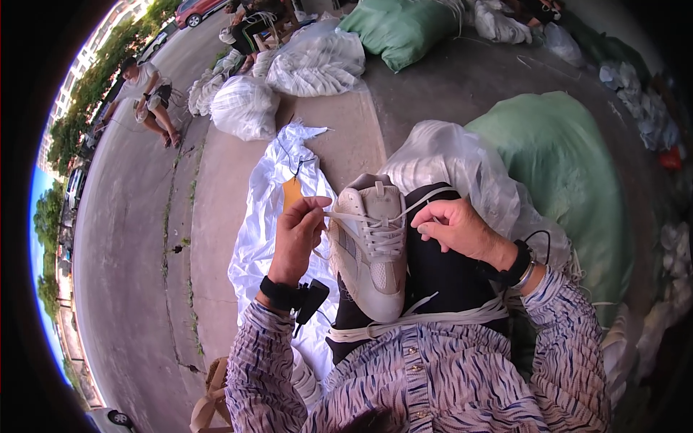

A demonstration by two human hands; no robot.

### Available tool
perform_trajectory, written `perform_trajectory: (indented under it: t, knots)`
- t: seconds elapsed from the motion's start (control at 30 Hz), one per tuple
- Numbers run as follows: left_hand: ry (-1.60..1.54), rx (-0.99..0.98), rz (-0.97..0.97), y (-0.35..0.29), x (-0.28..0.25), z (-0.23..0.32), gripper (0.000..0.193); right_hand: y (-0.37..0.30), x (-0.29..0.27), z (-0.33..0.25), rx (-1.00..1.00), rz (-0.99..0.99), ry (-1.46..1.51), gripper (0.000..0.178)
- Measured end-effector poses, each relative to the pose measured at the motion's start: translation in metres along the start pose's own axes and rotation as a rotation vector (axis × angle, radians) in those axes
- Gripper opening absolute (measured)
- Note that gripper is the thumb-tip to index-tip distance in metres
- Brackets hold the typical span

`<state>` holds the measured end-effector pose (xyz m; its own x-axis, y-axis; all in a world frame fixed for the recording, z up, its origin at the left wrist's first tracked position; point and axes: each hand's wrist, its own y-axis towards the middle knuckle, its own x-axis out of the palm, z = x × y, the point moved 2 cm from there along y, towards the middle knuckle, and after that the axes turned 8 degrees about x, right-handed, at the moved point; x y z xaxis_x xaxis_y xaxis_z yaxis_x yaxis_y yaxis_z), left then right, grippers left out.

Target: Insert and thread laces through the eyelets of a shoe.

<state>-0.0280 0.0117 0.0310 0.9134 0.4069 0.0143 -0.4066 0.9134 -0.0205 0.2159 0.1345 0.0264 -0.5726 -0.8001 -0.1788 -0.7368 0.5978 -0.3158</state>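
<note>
A white and grey sneaker (377, 256) lies on my lap over black cloth, its toe toward me and its tongue upright. Pale laces (381, 237) cross its front through the eyelets. My left hand (299, 229) is closed in a pinch on one lace, drawn out to the left of the shoe. On the other side my right hand (456, 229) has its fingers pinched together beside the second lace (422, 200), which runs up and over behind that hand. Its grip on that lace is partly hidden. More loose white laces (419, 321) lie across the black cloth (451, 278) at my waist.
A crumpled white sheet (263, 195) with a yellow tag (291, 191) spreads at my left. Filled clear plastic bags (440, 155) and a big green sack (556, 159) crowd my right. Farther off are more bags (317, 61) and a seated person (148, 90).
</note>
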Motion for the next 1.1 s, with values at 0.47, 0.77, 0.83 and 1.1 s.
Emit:
perform_trajectory:
  t: [0.47,0.77,0.83,1.1]
  knots:
    - [-0.021,0.025,-0.095,-0.023,0.046,-0.01,0.013,0.014,0.025,-0.007,-0.473,0.159,-0.533,0.008]
    - [-0.096,-0.028,-0.093,-0.025,0.044,-0.009,0.011,0.008,0.028,-0.003,-0.254,0.136,-0.566,0.016]
    - [-0.097,-0.029,-0.077,-0.025,0.046,-0.01,0.012,0.007,0.03,-0.002,-0.347,0.238,-0.599,0.017]
    - [-0.087,0.095,-0.046,-0.03,0.052,-0.013,0.012,0.012,0.029,0.005,-0.387,0.304,-0.619,0.01]
